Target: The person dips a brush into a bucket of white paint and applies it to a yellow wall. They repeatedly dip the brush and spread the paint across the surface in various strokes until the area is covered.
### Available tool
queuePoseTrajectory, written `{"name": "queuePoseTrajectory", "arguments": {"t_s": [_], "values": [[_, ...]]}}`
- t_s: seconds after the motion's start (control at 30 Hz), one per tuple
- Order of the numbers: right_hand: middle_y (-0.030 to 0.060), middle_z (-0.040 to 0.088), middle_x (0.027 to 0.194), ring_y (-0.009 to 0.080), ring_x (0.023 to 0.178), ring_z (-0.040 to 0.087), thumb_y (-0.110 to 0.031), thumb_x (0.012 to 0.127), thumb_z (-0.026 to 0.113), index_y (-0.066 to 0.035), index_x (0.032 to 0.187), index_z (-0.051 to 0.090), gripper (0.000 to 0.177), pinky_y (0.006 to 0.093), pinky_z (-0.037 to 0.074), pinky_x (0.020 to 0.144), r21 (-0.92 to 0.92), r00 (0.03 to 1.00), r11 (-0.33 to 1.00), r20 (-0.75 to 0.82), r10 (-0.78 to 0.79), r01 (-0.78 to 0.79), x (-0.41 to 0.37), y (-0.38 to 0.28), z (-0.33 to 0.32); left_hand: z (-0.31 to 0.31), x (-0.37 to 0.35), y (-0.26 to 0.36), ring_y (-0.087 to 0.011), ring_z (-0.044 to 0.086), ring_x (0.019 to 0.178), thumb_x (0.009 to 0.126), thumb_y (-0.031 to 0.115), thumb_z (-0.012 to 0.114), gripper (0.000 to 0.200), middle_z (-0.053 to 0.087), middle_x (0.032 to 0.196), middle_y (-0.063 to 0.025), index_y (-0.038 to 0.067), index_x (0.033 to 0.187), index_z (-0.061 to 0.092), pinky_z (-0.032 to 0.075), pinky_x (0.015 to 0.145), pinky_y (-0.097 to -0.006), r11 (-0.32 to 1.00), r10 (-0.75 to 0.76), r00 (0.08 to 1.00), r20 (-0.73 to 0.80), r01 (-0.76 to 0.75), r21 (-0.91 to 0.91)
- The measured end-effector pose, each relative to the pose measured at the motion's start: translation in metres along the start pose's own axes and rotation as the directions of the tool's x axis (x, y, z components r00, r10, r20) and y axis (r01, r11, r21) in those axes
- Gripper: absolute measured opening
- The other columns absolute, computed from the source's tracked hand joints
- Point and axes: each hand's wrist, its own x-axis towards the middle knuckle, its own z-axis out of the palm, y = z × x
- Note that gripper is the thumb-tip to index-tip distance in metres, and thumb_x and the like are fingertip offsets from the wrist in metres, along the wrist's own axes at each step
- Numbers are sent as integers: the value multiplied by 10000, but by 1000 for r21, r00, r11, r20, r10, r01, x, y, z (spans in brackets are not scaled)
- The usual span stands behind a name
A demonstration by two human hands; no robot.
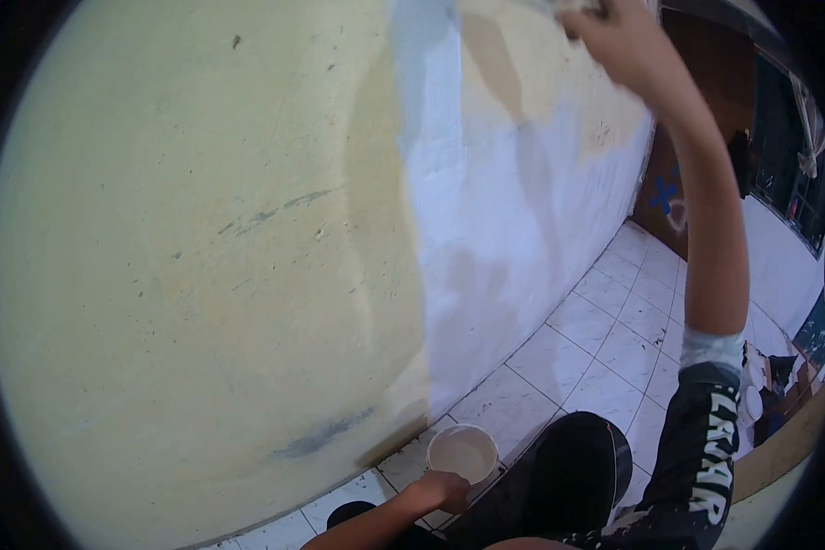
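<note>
My right hand [621,50] is raised at the top of the view, its fingers closed around what looks like a paintbrush [548,5]; the upper edge cuts most of it off. The tool is close to the yellow wall [202,183], part of which carries white paint [472,202]. Low down, my left hand [447,492] is closed at the near rim of a small white paint bucket [463,449]. Pale liquid shows inside the bucket, which is by the foot of the wall. My left fingertips are partly hidden.
White floor tiles [605,302] run along the wall, with dark specks on them. My bent knee [577,449] is right of the bucket. A brown door [706,92] with blue marks is at the far right, near a dark window [788,156] and assorted clutter [779,385].
</note>
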Motion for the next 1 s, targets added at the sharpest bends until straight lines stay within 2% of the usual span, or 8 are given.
{"name": "queuePoseTrajectory", "arguments": {"t_s": [0.03, 0.2, 0.27, 0.4, 0.6, 0.77, 0.87, 1.0], "values": [[64, 621, 711, 99, 519, 483, -141, 894, 585, -3, 1051, 688, 233, 283, 376, 455, 175, 1000, 985, 11, 2, -4, 3, -54, -23, 0, 2, 0, -358, 664, 1035, 841, 374, 562, 431, 698, 1081, -184, 36, 1066, 706, 533, 870, -456, 1000, -24, 1000, 10, 24, -9], [76, 619, 689, 124, 544, 500, -148, 875, 605, -11, 1059, 692, 245, 299, 403, 499, 210, 982, 967, 152, 112, -142, 49, -45, 9, 9, 15, -10, -344, 670, 1033, 796, 315, 557, 404, 702, 1084, -173, 45, 1049, 718, 538, 858, -433, 998, -52, 999, 18, 52, -27], [68, 605, 735, 122, 608, 512, -248, 901, 630, 3, 1123, 647, 336, 315, 436, 580, 124, 952, 951, -158, -262, 283, 27, 4, 65, 11, 13, -10, -345, 669, 1035, 798, 305, 551, 399, 703, 1084, -172, 40, 1046, 717, 540, 854, -433, 999, -46, 998, -34, 45, -24], [151, 603, 734, 165, 660, 540, -141, 871, 616, 18, 1133, 622, 306, 337, 453, 613, 282, 991, 958, 101, -82, 50, -84, 2, 93, 14, 15, -12, -341, 670, 1035, 799, 309, 554, 399, 704, 1086, -166, 38, 1042, 718, 541, 851, -432, 999, -28, 998, -61, 27, -21], [136, 614, 783, 159, 674, 522, -95, 868, 612, -1, 1157, 628, 305, 317, 462, 641, 227, 803, 927, 585, 115, -298, -172, 5, 75, 9, 12, 4, -336, 677, 1021, 789, 303, 569, 395, 708, 1079, -164, 28, 1031, 720, 544, 838, -438, 999, -22, 999, -34, 23, 39], [188, 632, 805, 246, 714, 603, -174, 845, 655, 5, 1136, 627, 343, 380, 495, 692, 70, 991, 990, 50, -123, 119, -79, 26, 27, 9, 10, 8, -373, 663, 1018, 893, 420, 567, 449, 698, 1056, -189, 27, 1070, 691, 532, 863, -471, 999, -32, 999, -37, 32, -1], [139, 670, 781, 182, 665, 582, -146, 867, 596, 17, 1065, 687, 272, 347, 470, 618, 41, 998, 998, 41, 51, -53, -5, -14, -16, 1, 2, 12, -348, 681, 997, 787, 297, 573, 380, 710, 1041, -177, 22, 1004, 722, 547, 818, -443, 998, -49, 996, -71, 46, -33], [154, 687, 808, 190, 703, 616, -148, 856, 604, 21, 1067, 689, 284, 350, 481, 636, 137, 1000, 990, -14, -20, 21, 48, -16, 3, 1, 4, 13, -347, 683, 985, 794, 291, 572, 369, 708, 1027, -187, 27, 1003, 723, 547, 808, -447, 998, -63, 995, -78, 61, -33]]}}
